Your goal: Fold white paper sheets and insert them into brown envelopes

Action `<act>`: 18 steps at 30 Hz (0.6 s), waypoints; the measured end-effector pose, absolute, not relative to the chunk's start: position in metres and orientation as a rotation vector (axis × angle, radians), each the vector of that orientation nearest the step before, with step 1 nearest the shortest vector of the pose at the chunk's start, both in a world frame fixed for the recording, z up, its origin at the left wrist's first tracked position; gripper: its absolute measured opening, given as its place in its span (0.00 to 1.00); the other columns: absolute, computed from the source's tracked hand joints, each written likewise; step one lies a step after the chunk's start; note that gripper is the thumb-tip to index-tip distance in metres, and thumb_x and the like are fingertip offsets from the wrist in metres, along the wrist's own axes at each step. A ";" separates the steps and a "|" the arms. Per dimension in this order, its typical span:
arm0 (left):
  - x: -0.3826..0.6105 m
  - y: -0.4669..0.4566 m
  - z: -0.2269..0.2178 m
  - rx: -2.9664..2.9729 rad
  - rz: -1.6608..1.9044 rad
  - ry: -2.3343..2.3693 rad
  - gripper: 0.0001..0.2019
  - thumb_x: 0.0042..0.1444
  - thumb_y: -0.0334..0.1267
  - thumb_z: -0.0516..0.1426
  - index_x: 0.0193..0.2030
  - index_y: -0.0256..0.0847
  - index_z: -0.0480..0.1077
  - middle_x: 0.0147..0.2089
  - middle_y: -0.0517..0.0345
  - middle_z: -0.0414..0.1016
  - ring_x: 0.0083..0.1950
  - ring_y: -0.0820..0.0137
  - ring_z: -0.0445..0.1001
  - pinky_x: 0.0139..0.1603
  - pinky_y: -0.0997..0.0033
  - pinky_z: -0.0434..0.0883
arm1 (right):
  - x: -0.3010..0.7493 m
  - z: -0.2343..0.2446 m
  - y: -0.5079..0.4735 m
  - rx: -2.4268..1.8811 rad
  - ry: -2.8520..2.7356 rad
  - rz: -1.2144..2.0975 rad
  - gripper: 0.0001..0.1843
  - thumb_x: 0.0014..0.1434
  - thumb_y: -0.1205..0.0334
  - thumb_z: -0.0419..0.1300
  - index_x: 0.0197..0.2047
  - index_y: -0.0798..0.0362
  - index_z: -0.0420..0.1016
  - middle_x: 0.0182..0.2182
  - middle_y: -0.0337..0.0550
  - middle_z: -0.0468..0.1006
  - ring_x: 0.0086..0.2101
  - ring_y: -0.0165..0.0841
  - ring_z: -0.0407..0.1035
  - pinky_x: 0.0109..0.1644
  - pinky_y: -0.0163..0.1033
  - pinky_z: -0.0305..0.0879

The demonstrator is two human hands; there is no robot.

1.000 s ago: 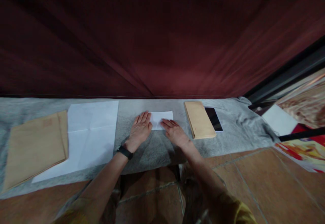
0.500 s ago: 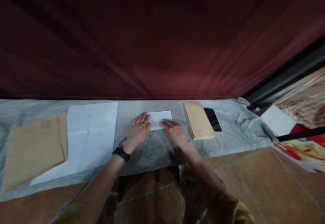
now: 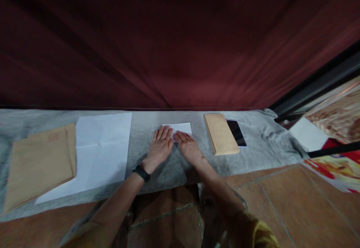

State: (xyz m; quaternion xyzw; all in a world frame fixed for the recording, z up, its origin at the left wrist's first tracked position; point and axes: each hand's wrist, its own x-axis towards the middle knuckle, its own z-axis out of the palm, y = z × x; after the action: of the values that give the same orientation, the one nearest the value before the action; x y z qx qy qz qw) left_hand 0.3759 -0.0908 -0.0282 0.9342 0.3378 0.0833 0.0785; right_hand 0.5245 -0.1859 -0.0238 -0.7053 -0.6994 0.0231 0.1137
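Note:
A small folded white paper [image 3: 184, 127] lies flat on the grey cloth [image 3: 174, 169] in front of me. My left hand [image 3: 162, 143] rests on its left part, palm down with fingers stretched out. Over its lower middle lies my right hand [image 3: 188, 146], also flat, its fingertips close to the left hand's. The two hands cover much of the paper's near side, and its far edge shows beyond the fingers. Neither hand grips anything.
On the left, large brown envelopes [image 3: 42, 165] overlap big white sheets [image 3: 104, 158] with a crease. To the right sits a stack of smaller brown envelopes [image 3: 221, 133], beside a dark-screened phone [image 3: 236, 132]. A dark red curtain [image 3: 180, 53] hangs behind.
My left hand has slid right along the paper, and my right hand has shifted slightly left. The hands are now closer together, both still flat on the paper.

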 end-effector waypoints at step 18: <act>0.372 -0.096 -0.031 2.773 0.274 1.126 0.30 0.70 0.40 0.43 0.75 0.29 0.54 0.77 0.41 0.52 0.78 0.56 0.50 0.77 0.52 0.46 | 0.532 -0.046 -0.202 -2.370 -1.586 0.010 0.31 0.74 0.54 0.46 0.75 0.59 0.54 0.73 0.54 0.54 0.71 0.44 0.52 0.74 0.53 0.45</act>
State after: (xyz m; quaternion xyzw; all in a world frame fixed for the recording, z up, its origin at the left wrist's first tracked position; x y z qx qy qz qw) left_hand 0.3720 -0.0963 -0.0311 0.9205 0.3738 0.0908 0.0679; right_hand 0.5322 -0.2015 -0.0464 -0.8225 -0.5502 0.0036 0.1443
